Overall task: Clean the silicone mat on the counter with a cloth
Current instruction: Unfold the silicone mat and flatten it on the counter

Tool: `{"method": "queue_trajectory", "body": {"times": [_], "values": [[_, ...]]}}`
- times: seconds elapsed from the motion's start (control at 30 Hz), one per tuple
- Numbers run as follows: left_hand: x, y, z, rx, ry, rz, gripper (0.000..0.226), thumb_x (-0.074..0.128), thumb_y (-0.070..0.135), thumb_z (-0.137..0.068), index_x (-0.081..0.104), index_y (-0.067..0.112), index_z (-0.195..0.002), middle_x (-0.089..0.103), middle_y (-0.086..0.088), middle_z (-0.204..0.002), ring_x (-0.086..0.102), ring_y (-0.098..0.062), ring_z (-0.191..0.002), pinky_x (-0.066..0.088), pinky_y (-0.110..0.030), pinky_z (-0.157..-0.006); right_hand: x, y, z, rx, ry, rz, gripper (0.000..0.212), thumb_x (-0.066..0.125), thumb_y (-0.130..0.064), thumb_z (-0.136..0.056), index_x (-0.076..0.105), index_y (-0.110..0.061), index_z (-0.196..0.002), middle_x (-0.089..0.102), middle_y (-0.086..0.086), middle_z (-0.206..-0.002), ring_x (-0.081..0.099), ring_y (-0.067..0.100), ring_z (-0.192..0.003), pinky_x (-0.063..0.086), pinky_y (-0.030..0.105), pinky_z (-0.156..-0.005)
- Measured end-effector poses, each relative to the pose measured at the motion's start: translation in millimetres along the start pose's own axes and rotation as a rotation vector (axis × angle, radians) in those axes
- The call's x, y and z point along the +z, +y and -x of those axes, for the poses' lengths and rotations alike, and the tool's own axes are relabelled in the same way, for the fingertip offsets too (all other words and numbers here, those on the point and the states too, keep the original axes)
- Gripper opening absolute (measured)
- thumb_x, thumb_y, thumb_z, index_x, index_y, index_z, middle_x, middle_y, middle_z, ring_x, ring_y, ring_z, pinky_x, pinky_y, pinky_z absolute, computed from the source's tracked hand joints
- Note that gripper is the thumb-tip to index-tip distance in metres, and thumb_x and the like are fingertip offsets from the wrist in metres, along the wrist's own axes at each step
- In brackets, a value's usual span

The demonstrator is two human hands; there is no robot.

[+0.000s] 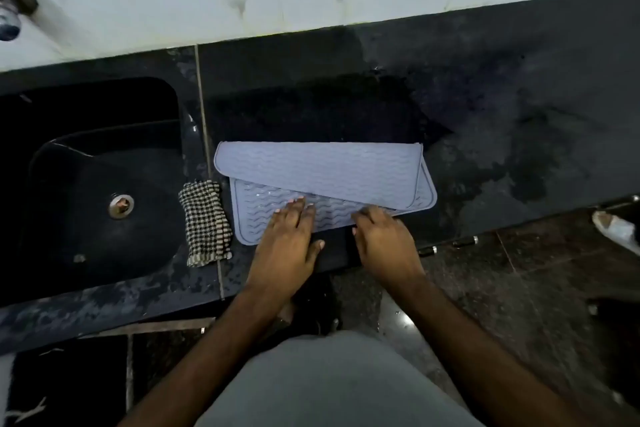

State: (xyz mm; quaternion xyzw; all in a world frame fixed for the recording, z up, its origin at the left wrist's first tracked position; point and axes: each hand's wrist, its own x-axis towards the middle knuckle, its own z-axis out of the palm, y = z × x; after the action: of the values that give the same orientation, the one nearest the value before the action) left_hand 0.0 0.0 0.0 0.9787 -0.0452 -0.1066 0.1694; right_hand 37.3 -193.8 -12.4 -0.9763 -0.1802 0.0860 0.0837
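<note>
The cloth (205,222) lies just left of the folded silicone mat (322,180), nearest the left hand (289,239); the left hand and the right hand (384,239) rest flat on the mat, gripping nothing.

Your left hand (292,236) lies flat on the near part of the grey silicone mat (322,170), which is folded over itself on the dark table (519,114). Your right hand (381,236) touches its near edge. A checked cloth (204,222) lies just left, beside the sink (86,184).

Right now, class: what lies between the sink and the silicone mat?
In the head view, a checked cloth lies on the counter between sink and silicone mat.
</note>
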Motion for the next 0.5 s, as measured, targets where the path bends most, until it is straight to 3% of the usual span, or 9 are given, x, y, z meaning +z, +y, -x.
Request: {"method": "queue_trajectory", "body": {"times": [0.13, 0.27, 0.4, 0.5], "values": [[6.8, -8.7, -32.0, 0.015, 0.017, 0.016, 0.060, 0.055, 0.037, -0.101, 0.038, 0.012, -0.154, 0.032, -0.011, -0.162, 0.031, -0.028, -0.147, 0.024, -0.041, -0.123, -1.2, 6.6, -10.0, 0.018, -0.044, 0.027, 0.023, 0.052, -0.022, -0.098, 0.067, -0.017, -0.115, 0.064, 0.006, -0.109, 0.064, 0.030, -0.097, 0.049, 0.040, -0.080], [14.8, -9.9, -53.8, 0.019, 0.013, -0.003, 0.047, 0.052, 0.034, -0.102, 0.051, 0.014, -0.144, 0.043, -0.008, -0.154, 0.045, -0.029, -0.134, 0.039, -0.042, -0.111, -6.0, 15.7, -23.4, 0.066, 0.042, 0.053, 0.021, 0.067, -0.011, -0.087, 0.072, -0.013, -0.107, 0.066, 0.009, -0.090, 0.066, 0.033, -0.081, 0.052, 0.040, -0.067], [17.2, -9.3, -66.8, -0.022, 0.047, -0.036, 0.032, 0.051, 0.028, -0.102, 0.060, 0.014, -0.129, 0.052, -0.007, -0.133, 0.048, -0.028, -0.116, 0.049, -0.046, -0.089, -6.8, 30.9, -39.8, 0.046, 0.052, 0.060, 0.018, 0.065, -0.017, -0.091, 0.071, -0.015, -0.108, 0.061, 0.007, -0.098, 0.061, 0.030, -0.088, 0.050, 0.040, -0.069], [17.4, -10.0, -78.1, -0.046, 0.076, -0.042, 0.024, 0.051, 0.022, -0.102, 0.062, 0.012, -0.121, 0.054, -0.007, -0.120, 0.050, -0.026, -0.107, 0.051, -0.045, -0.081, -5.9, 45.4, -48.6, -0.027, 0.035, 0.062, 0.017, 0.067, -0.021, -0.091, 0.070, -0.016, -0.107, 0.062, 0.006, -0.102, 0.061, 0.028, -0.093, 0.050, 0.040, -0.075]]}}
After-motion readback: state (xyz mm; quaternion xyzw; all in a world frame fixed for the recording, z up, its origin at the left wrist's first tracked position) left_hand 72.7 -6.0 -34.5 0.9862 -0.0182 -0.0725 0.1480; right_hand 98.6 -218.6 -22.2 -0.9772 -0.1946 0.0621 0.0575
